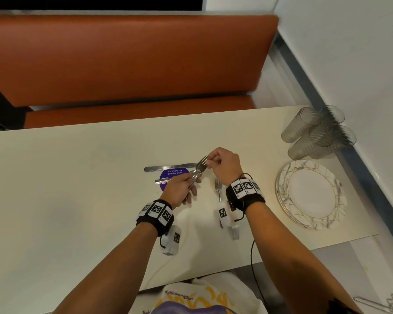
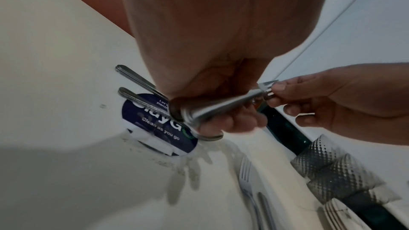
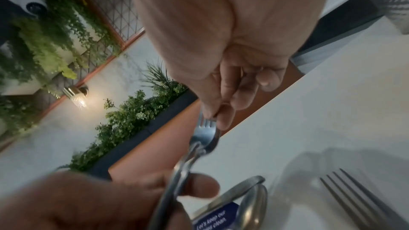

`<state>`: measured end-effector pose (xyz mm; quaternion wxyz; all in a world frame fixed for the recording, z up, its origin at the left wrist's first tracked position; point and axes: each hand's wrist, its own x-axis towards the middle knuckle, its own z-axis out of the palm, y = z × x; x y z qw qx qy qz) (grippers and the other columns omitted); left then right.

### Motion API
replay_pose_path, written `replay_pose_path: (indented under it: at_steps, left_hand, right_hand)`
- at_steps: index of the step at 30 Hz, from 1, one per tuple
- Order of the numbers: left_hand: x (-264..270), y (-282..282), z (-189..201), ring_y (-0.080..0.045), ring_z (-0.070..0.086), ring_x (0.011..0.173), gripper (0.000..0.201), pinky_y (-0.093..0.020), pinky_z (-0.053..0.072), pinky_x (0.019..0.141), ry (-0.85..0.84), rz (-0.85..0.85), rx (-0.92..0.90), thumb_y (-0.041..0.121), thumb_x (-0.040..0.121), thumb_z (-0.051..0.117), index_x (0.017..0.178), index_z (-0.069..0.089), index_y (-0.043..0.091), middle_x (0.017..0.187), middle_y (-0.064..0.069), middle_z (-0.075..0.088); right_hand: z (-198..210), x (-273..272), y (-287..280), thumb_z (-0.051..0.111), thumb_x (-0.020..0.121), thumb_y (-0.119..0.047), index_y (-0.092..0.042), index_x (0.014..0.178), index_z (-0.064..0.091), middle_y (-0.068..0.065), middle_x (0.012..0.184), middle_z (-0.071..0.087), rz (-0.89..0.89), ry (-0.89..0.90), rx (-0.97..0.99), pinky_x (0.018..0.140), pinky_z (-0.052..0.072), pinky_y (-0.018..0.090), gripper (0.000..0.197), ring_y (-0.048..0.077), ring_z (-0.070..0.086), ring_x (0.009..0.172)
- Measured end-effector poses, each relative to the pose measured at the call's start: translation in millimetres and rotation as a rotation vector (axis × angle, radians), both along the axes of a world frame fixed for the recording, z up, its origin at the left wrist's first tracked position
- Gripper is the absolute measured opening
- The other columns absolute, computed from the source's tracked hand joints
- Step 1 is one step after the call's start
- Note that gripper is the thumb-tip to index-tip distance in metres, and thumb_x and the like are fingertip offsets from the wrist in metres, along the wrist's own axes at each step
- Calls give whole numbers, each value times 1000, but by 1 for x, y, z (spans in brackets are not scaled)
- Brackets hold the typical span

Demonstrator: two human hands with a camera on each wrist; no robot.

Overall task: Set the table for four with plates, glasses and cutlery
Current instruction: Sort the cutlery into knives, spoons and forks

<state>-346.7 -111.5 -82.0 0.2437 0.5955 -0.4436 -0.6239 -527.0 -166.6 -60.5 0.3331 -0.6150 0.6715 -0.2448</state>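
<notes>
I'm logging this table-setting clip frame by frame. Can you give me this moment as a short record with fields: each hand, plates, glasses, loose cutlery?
left hand: left hand holds a bundle of cutlery above the table
right hand: right hand pinches the tines of a fork in that bundle
plates: stack of plates at the table's right end
glasses: cluster of glasses beyond the plates, not yet set out
loose cutlery: knife by the purple sticker; loose fork under the right wrist
place settings: none laid yet

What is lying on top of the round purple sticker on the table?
A metal cutlery handle crosses the round purple sticker, and a knife lies at its far edge. The left hand covers its near part, so anything there is hidden.
</notes>
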Motion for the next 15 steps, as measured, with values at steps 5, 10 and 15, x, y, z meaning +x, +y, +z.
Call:
replay_pose_path:
  at_steps: [5, 10, 15]
  left_hand:
    - [-3, 3, 1, -12, 37, 45, 40, -25, 28, 41, 68, 58, 54, 21, 111, 34, 105, 69, 2, 61, -1, 49]
    - [-4, 5, -2, -9, 38, 48, 37, -21, 30, 44, 30, 51, 53, 17, 111, 37, 100, 70, 5, 64, -1, 50]
    - [-4, 8, -4, -17, 50, 47, 36, -28, 39, 44, 42, 25, 30, 19, 111, 39, 102, 71, 5, 69, -4, 60]
  right_hand:
    - [-10, 3, 6, 72, 89, -23, -22, 103, 61, -7, 80, 68, -59, -5, -53, 66, 46, 20, 18, 9, 62, 74]
    - [-12, 3, 6, 66, 92, -17, -18, 110, 69, -4, 88, 71, -5, 5, -23, 82, 55, 28, 18, 13, 65, 79]
    - [-11, 2, 4, 68, 90, -14, -16, 99, 74, 1, 86, 74, -16, -5, 0, 78, 59, 30, 11, 15, 69, 79]
